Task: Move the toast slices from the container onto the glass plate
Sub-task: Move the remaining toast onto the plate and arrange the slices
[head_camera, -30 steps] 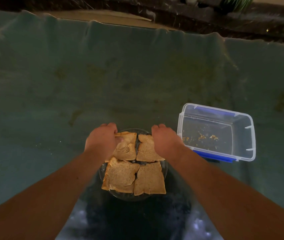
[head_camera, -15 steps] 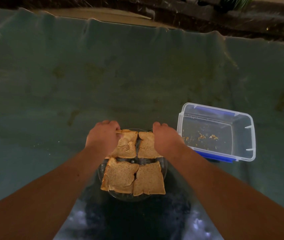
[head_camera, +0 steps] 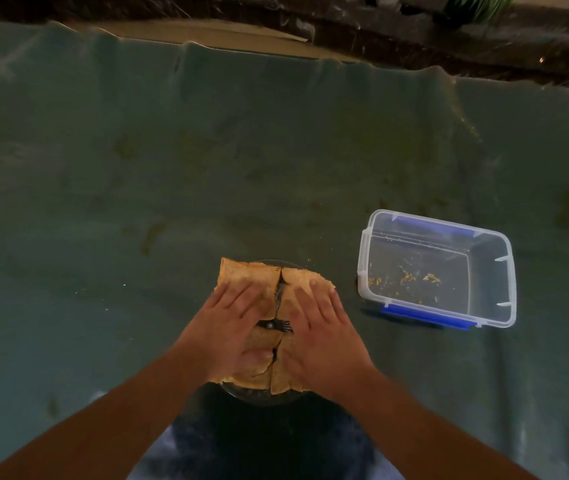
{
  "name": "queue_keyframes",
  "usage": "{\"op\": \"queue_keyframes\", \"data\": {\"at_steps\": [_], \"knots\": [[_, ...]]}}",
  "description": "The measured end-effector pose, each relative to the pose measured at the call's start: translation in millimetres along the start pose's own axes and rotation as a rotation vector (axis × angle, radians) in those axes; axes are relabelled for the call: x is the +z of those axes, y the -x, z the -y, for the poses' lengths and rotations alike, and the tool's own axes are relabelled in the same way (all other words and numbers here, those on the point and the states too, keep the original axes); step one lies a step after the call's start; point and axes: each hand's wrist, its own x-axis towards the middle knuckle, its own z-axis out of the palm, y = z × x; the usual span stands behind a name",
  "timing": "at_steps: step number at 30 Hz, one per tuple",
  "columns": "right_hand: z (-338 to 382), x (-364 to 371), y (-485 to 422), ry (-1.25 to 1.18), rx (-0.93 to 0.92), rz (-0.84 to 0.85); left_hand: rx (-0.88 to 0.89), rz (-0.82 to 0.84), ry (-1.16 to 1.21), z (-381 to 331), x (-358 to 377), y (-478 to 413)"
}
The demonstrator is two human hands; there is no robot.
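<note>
Several brown toast slices (head_camera: 241, 273) lie side by side on the glass plate (head_camera: 262, 398), covering almost all of it. My left hand (head_camera: 231, 327) lies flat on the left slices, fingers spread. My right hand (head_camera: 321, 330) lies flat on the right slices in the same way. Neither hand grips anything. Between the hands a narrow gap shows the plate's dark centre. The clear plastic container (head_camera: 504, 271) with blue clips stands to the right of the plate and holds only crumbs.
A wrinkled green cloth (head_camera: 206, 161) covers the table. Its far edge runs along a tan board (head_camera: 213, 36) and dark ground at the top. Dark fabric (head_camera: 262, 445) lies just below the plate, at the near edge.
Both hands were curled at the plate's far edge; now they have pulled back and flattened on top of the slices. The far slices sit a little further out.
</note>
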Motion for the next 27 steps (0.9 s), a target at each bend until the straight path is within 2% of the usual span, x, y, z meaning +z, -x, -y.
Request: {"op": "queue_keyframes", "data": {"at_steps": [2,7,14,19,22,27], "knots": [[4,8,11,-0.004,-0.036,-0.026,0.003,-0.027,0.016,-1,1,4],[9,28,35,0.007,-0.18,-0.076,0.17,-0.138,0.035,-9,10,18],[14,30,30,0.034,-0.067,-0.127,0.124,-0.159,-0.01,-12,18,22],[16,29,30,-0.011,-0.063,-0.162,0.116,-0.186,-0.018,-9,17,22],[12,24,24,-0.001,-0.03,-0.184,0.054,-0.133,-0.008,-7,11,20],[6,14,8,0.031,0.079,-0.037,-0.024,-0.003,0.007,-5,7,20]]}}
